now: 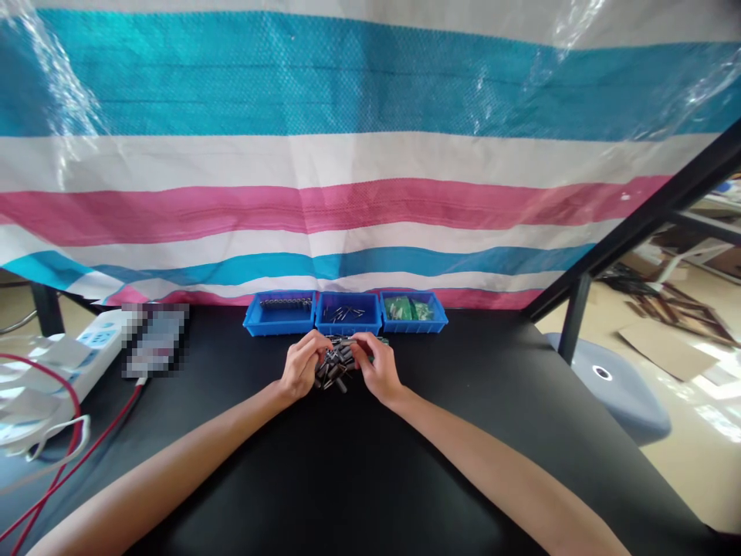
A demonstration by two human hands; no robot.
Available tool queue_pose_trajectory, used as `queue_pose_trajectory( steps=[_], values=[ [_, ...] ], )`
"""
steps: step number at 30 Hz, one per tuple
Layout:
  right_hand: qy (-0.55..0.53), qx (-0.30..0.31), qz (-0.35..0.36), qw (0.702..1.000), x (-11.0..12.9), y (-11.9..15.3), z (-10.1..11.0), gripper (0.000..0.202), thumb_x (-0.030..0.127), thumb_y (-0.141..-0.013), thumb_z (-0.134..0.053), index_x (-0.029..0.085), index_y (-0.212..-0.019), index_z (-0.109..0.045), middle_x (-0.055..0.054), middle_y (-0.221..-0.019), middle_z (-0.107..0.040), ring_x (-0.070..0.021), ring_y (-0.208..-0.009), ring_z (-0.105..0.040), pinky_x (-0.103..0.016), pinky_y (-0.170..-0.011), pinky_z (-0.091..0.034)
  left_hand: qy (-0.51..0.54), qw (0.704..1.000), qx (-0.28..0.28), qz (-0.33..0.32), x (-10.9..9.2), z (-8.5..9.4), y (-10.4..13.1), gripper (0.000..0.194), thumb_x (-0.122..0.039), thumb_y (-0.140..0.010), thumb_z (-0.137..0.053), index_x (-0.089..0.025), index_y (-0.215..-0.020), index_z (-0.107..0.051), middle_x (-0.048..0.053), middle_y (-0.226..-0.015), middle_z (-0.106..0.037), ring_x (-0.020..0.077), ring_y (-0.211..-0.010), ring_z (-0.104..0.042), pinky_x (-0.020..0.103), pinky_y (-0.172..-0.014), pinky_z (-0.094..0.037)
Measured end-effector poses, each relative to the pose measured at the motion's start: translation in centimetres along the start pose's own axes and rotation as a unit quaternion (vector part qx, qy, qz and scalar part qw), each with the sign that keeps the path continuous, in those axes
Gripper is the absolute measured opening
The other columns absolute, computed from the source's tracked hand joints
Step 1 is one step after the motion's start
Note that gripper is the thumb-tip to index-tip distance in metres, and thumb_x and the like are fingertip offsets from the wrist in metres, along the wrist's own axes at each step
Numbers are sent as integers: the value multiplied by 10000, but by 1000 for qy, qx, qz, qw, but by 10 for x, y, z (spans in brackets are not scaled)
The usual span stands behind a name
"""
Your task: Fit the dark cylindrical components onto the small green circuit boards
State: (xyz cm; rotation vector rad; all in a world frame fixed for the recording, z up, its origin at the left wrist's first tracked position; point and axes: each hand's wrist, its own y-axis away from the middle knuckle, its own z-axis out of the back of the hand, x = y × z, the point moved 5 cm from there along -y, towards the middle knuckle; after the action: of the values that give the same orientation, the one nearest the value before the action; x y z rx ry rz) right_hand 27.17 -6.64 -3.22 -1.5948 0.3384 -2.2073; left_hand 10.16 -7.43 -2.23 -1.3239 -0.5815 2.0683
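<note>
At the middle of the black table lies a pile of small metal parts [337, 366], mostly dark grey cylinders and thin pins. My left hand [301, 366] is at the pile's left side, its fingers closed together by the upper edge; what they hold is hidden. On the other side, my right hand [378, 367] pinches a small metal piece [346, 342] between thumb and forefinger above the pile. Just behind stand three blue bins in a row: the left bin [283, 320] has a line of metal cylinders, the middle bin [349, 325] loose dark pins, the right bin [414, 323] green-and-clear bags.
A white power strip [98, 347] with plugs and red cables [119, 417] lies at the left, near a blurred-out device [155, 340]. A striped plastic sheet [347, 208] hangs behind the bins. Beyond the right table edge are a black metal frame [573, 324] and a grey stool [619, 390].
</note>
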Motion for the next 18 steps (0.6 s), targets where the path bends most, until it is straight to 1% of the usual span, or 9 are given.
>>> queue_pose_trajectory(
  steps=[3,6,8,12,18],
  values=[
    [-6,1,-4,1000,0,0,0,223,378,-946,-490,195,-992,-609,-20,-707,-642,-151,-610,-628,-232,-556,-505,-8,1000,-4,-12,-5,0,-2,237,-138,-935,-361,-165,-905,-595,38,-807,-530,116,-659,-506,252,-626,-436],
    [-4,2,-6,1000,1,0,0,223,380,-943,-494,197,-996,-610,-14,-698,-639,-144,-584,-617,-235,-557,-512,-38,999,4,-22,-10,0,-5,170,-120,-910,-432,-168,-964,-586,68,-900,-567,148,-798,-567,273,-714,-475],
    [-3,-2,-5,1000,1,0,0,222,376,-941,-494,195,-997,-610,-11,-696,-640,-140,-569,-612,-240,-566,-516,-48,999,-2,-24,-12,0,-5,152,-124,-901,-463,-170,-990,-577,78,-928,-581,160,-848,-585,279,-745,-490],
    [-8,-13,-3,1000,3,1,2,218,365,-937,-498,188,-999,-607,-18,-727,-654,-140,-585,-624,-237,-573,-514,-29,999,-28,-3,-5,0,-3,147,-144,-892,-507,-176,-1030,-548,73,-951,-588,146,-823,-598,252,-705,-508],
    [-3,-20,-1,1000,1,2,2,208,351,-924,-522,183,-1013,-606,-33,-782,-671,-145,-632,-638,-240,-603,-526,-20,998,-51,28,6,-4,1,131,-166,-883,-552,-191,-1009,-529,43,-950,-621,105,-731,-620,216,-673,-514]
  ],
)
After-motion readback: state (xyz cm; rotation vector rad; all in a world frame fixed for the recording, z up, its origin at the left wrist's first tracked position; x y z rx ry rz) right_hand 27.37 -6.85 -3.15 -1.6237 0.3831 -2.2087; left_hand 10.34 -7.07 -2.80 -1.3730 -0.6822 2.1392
